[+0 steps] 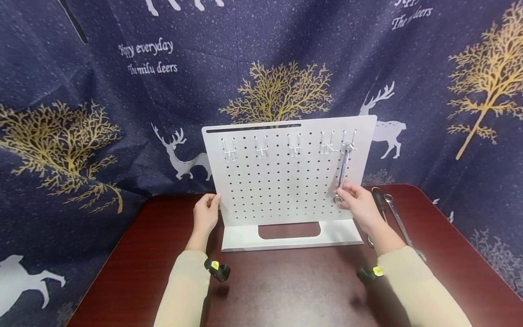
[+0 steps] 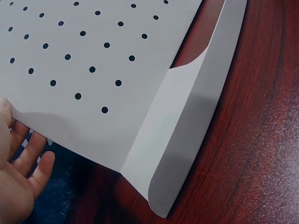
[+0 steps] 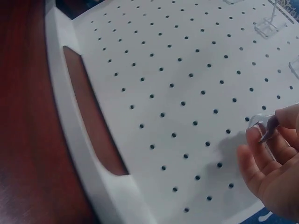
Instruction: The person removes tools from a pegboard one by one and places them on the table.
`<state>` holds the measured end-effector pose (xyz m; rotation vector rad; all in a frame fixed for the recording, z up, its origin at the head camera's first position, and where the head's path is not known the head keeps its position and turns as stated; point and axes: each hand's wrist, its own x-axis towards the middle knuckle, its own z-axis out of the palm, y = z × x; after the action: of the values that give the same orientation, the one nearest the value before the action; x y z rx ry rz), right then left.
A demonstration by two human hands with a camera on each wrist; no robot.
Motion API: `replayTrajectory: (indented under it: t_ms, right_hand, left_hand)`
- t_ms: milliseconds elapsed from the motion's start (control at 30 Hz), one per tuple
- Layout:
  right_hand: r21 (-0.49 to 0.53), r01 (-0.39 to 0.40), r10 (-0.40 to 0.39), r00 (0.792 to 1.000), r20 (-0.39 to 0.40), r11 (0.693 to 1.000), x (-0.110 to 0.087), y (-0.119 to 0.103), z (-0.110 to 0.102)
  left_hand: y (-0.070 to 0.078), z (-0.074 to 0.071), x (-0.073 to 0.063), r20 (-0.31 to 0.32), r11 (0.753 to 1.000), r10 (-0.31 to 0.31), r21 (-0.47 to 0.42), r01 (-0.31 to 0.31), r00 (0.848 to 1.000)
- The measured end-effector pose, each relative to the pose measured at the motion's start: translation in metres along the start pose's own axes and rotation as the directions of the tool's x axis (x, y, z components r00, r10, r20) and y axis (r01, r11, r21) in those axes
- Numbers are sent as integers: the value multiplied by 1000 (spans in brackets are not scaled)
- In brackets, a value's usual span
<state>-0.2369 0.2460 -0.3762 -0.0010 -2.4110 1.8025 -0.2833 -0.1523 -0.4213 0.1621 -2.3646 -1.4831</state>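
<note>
A white pegboard (image 1: pixel 282 193) with a flat foot stands upright on the table. My left hand (image 1: pixel 205 213) pinches its left side edge, thumb on the front face and fingers behind, as the left wrist view shows. A silver combination wrench (image 1: pixel 343 170) hangs down along the front right of the board, its upper end at the rightmost wire hook. My right hand (image 1: pixel 361 206) holds this wrench near its lower end between thumb and fingers. In the right wrist view that end (image 3: pixel 262 123) shows between the fingertips, close to the board.
Several wire hooks line the board's top, the leftmost hook (image 1: pixel 230 154) among them. On the dark red table (image 1: pixel 286 286), right of the board, lie a screwdriver (image 1: pixel 378 200) with a black handle and another wrench (image 1: pixel 399 221). A blue patterned cloth (image 1: pixel 196 91) hangs behind.
</note>
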Motion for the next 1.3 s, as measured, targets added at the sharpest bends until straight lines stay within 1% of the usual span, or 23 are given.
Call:
replayTrajectory:
  t_ms: [100,233,400,500,633,800,1000,1033,1133,1300]
  right_hand:
    - [-20,-16,16,1000,13,1000,-8,7,-3]
    - [-12,-16,16,1000,-3,1000,-18,11,-6]
    - [56,42,-41,999,-18,998,-30,13,-9]
    - [90,87,-86,996,-13,992,-36,14,-9]
    - [143,124,-122,992,-22,982,-45,15,-10]
    - [221,173,-169,985,-41,960,-57,15,-11]
    - [350,262,-255,965,-67,899,-71,13,-14]
    - [355,269,-261,963,-71,895,-73,11,-14]
    - [333,277,-268,961,-75,901,-77,7,-16]
    - [312,279,-277,960,-50,908,-80,2,-18]
  left_hand:
    - [0,0,0,-1,1000,0,3,0,1000]
    - [0,0,0,0,1000,4,-2,-4,1000]
    - [0,-1,-1,-1,1000,-1,-12,1,1000]
    - [0,-1,-1,-1,1000,-5,-9,5,1000]
    - [0,-1,-1,-1,1000,-8,-8,8,1000]
    - [-1,0,-1,1,1000,-10,-8,10,1000]
    - [-1,2,-2,3,1000,-1,1,1,1000]
    - [-1,2,-2,3,1000,0,1,0,1000]
    - [0,2,-2,8,1000,-9,-13,9,1000]
    - [-1,2,-1,-3,1000,-20,-21,20,1000]
